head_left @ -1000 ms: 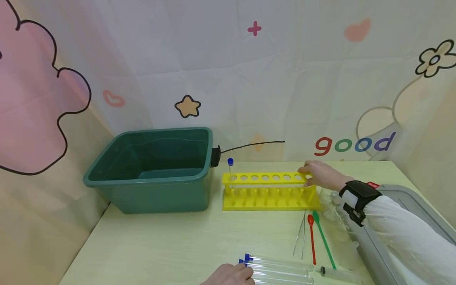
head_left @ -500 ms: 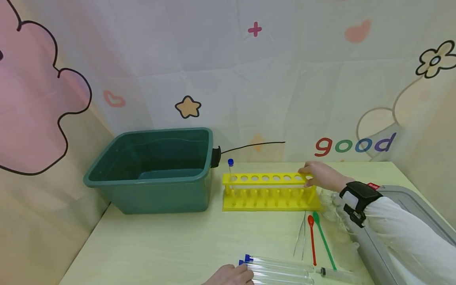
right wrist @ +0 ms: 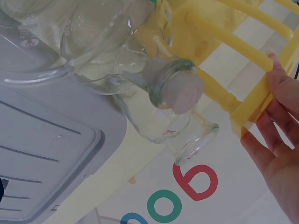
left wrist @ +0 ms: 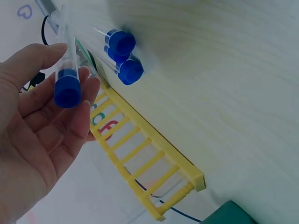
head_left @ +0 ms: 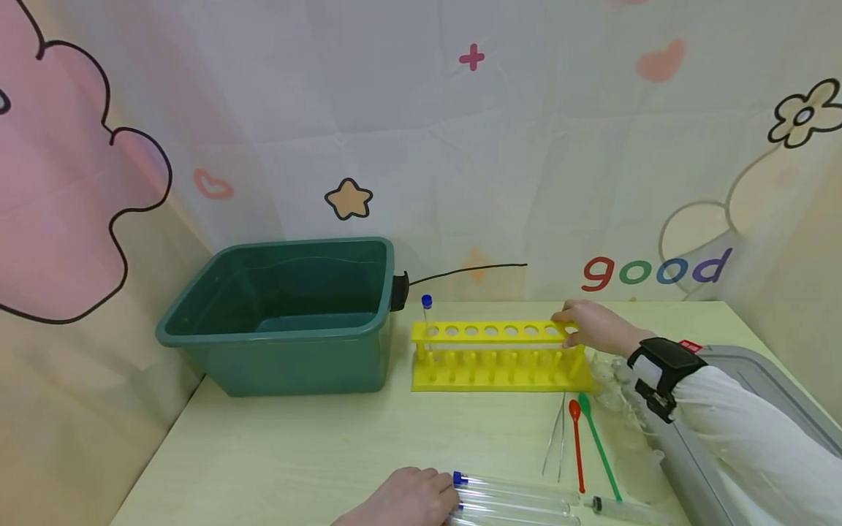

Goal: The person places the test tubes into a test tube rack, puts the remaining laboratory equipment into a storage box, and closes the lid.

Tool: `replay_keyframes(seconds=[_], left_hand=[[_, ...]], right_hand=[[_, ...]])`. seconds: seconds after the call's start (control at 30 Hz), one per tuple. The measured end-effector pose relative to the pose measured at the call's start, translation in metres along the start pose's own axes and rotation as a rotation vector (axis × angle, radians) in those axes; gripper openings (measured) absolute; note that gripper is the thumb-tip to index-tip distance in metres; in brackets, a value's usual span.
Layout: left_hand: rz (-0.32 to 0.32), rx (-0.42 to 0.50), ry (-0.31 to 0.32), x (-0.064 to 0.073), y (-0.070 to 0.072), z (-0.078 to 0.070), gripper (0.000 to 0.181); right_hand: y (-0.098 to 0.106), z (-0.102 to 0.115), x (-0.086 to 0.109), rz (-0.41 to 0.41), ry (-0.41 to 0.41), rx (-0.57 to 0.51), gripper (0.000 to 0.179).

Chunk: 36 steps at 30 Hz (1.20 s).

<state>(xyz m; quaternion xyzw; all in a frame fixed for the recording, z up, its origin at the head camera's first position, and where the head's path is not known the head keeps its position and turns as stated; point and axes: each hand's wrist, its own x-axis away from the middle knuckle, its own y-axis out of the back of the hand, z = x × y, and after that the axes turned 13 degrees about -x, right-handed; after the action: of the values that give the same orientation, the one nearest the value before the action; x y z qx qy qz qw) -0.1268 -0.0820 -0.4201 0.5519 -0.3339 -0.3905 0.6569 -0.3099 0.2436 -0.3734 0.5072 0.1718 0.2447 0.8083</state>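
My left hand (head_left: 411, 497) pinches a clear test tube with a blue cap (left wrist: 67, 88) between thumb and fingers, just below the cap, near the table's front edge. More blue-capped test tubes (head_left: 513, 488) lie side by side on the table, right by this hand. At the right end of a yellow test tube rack (head_left: 500, 383), my right hand (head_left: 598, 327) holds the top bar, thumb on one side and fingers on the other. One blue-capped tube (head_left: 427, 310) stands upright in the rack's leftmost hole.
A green bin (head_left: 302, 365) stands left of the rack. Tweezers (head_left: 555, 438), a red spoon (head_left: 577, 446), a green spoon (head_left: 600, 447) and a syringe (head_left: 625, 508) lie in front of it. Clear glassware (right wrist: 173, 88) and a grey lid (head_left: 743, 365) are at the right.
The left hand has shifted slightly left, and one capped end among the lying tubes is now hidden by it. The right hand stays on the rack. The head view has tipped slightly upward.
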Motion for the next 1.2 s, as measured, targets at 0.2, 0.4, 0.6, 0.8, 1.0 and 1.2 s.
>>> replay_keyframes(seconds=[0.2,0.4,0.6,0.8,1.0,1.2], left_hand=[[0.082,0.222,0.078,0.000,0.003,0.004,0.015],[0.088,0.565,0.203,0.004,0.005,0.009,0.012],[0.019,0.902,0.352,0.007,0.017,0.018,0.013],[-0.249,1.019,0.321,0.013,0.022,0.031,0.014],[-0.358,1.180,0.418,0.015,0.025,0.039,0.014],[-0.421,1.219,0.476,0.013,0.031,0.047,0.017]], right_hand=[[-0.001,0.000,0.000,-0.001,0.006,0.002,0.041],[-0.001,0.003,0.001,0.002,0.007,-0.001,0.041],[-0.001,0.002,0.000,-0.002,0.006,0.007,0.040],[-0.001,-0.001,0.001,-0.005,0.017,0.003,0.041],[0.000,0.000,0.002,-0.015,0.031,0.003,0.040],[0.000,0.002,0.002,-0.019,0.046,0.006,0.040]])
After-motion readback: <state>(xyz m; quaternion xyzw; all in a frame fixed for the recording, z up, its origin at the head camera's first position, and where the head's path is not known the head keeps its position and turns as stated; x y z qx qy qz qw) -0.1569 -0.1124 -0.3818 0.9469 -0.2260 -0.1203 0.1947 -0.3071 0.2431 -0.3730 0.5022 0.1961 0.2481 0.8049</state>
